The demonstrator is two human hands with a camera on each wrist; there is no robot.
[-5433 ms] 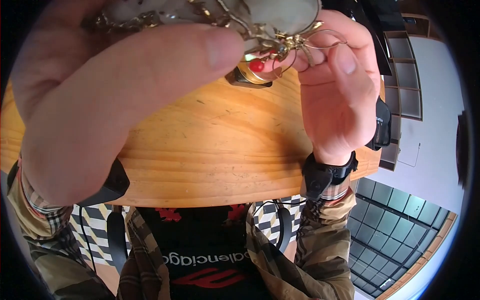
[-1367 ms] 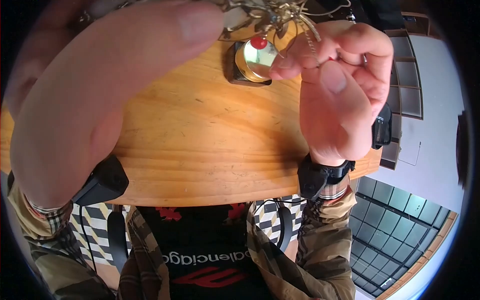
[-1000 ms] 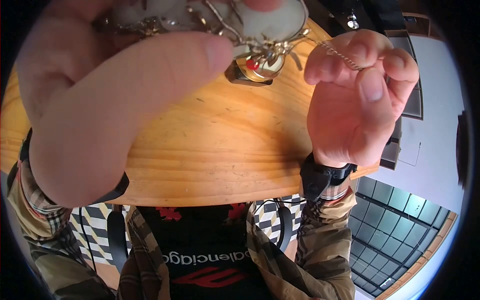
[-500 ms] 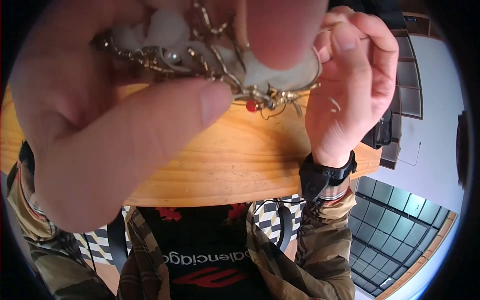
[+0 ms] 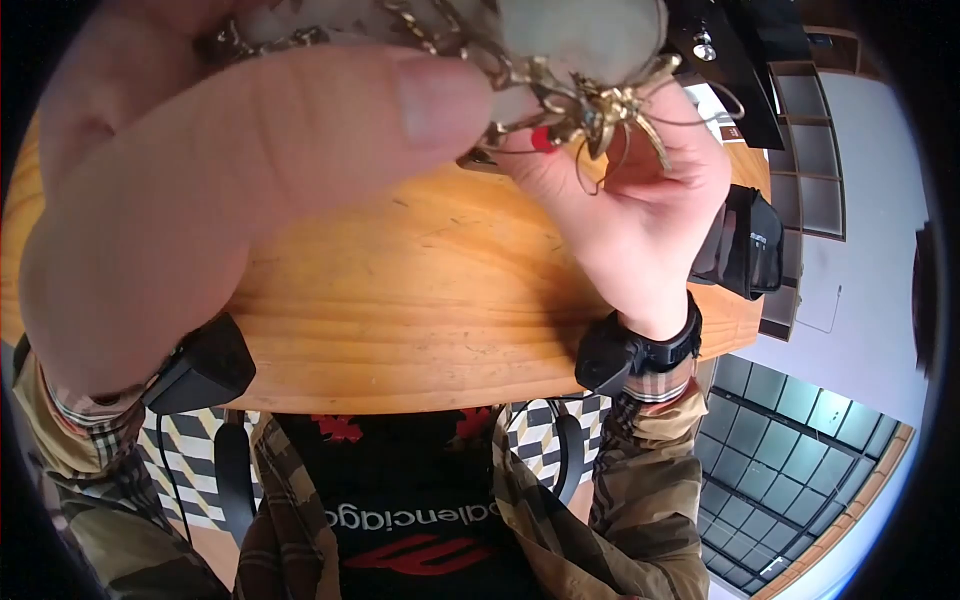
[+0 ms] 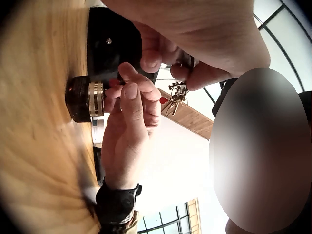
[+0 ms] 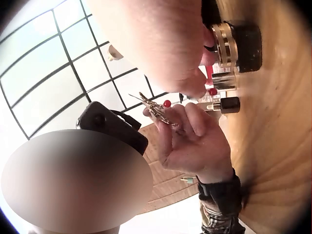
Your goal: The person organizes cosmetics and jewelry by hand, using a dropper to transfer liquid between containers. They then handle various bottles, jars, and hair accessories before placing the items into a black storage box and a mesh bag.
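Note:
My left hand (image 5: pixel 230 200) grips a floral ornament (image 5: pixel 580 40) of pale, translucent petals and twisted gold wire, its thumb along the lower edge. A red bead (image 5: pixel 543 139) and loose thin wire loops hang from its right end. Behind that end is my right hand (image 5: pixel 640 220), its fingertips hidden in the head view. In the left wrist view the right hand's thumb (image 6: pixel 130 92) meets its fingers, with a bit of red at the tips. A second red bead (image 7: pixel 213 91) shows close by the right fingertips in the right wrist view; the strand they pinch is barely visible.
A dark jar with a gold-ringed lid (image 7: pixel 226 46) stands on the wooden table (image 5: pixel 430 290) beyond the hands. Near it are a silver cap (image 7: pixel 223 81) and a small dropper bottle (image 7: pixel 229 105). A black bag (image 5: pixel 752 245) sits at the right table edge.
One second ago my right hand drew a fine chain out to the right. It has since moved back left behind the ornament, which has risen since half a second ago.

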